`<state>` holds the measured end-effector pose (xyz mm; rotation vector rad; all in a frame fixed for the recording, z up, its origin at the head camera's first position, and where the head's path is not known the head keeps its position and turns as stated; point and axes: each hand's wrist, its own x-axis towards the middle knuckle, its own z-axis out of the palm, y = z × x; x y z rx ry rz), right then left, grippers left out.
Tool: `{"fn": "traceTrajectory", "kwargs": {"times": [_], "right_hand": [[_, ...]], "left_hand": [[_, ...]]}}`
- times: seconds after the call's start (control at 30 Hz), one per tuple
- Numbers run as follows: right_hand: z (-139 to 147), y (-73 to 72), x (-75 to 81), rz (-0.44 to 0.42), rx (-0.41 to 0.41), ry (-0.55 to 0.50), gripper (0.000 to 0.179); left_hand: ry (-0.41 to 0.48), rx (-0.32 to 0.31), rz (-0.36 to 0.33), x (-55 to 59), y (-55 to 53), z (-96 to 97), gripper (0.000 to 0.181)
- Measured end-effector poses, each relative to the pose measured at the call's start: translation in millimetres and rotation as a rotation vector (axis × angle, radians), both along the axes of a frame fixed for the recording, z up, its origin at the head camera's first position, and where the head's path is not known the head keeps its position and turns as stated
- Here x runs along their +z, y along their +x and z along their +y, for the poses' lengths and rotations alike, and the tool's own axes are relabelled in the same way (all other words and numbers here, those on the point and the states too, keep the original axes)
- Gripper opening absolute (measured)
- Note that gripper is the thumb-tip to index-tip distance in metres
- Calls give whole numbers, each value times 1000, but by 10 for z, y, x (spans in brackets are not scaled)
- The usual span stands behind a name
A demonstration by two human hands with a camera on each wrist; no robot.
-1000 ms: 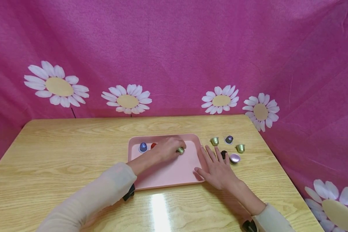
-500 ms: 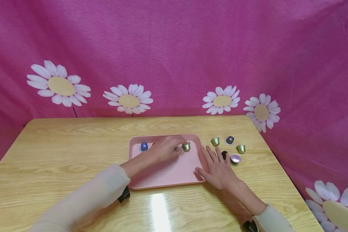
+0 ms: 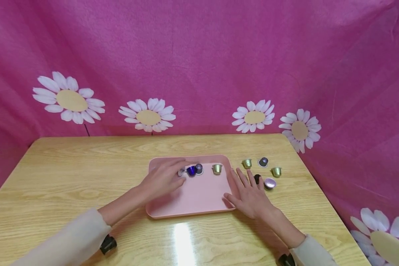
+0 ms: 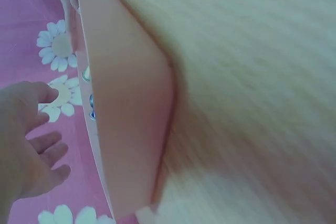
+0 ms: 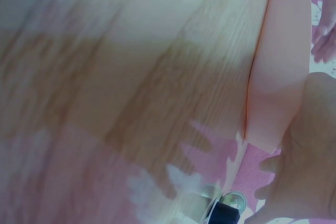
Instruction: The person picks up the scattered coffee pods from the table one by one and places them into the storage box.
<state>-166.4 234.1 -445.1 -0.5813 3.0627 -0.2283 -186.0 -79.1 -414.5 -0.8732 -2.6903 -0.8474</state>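
Over the left part of the pink tray hovers my left hand, fingers loosely apart, nothing held in the left wrist view. By its fingertips lie a pale round rim, partly hidden, and a dark blue coffee capsule. A greyish-purple capsule touches or nearly touches the blue one. Farther right in the tray lies a gold-green capsule. My right hand rests with spread fingers at the tray's right edge; a black capsule shows between its fingertips.
Right of the tray on the wooden table lie two more gold-green capsules, a dark purple capsule and a lilac-faced capsule. A pink flowered cloth hangs behind the table.
My left hand has let go of the gold-green capsule at the tray's right and moved left. It uncovers the purple and dark blue capsules and hides the tray's left ones. My right hand stays put.
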Motion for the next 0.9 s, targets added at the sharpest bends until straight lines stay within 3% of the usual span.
{"fn": "traceTrajectory", "kwargs": {"times": [0.1,0.3,0.53,0.7,0.9], "right_hand": [[-1,-2,-6,5,3,-1,83],[-6,-13,-1,12,10,6,83],[-2,-11,9,17,10,20,82],[2,-5,6,8,8,17,82],[-2,4,3,18,12,6,81]], "left_hand": [[-45,66,-14,-14,122,-135,51],[-121,136,-37,-103,365,-376,70],[-206,253,-71,-207,622,-461,82],[-260,288,-74,-261,724,-445,85],[-288,305,-97,-339,768,-448,85]]}}
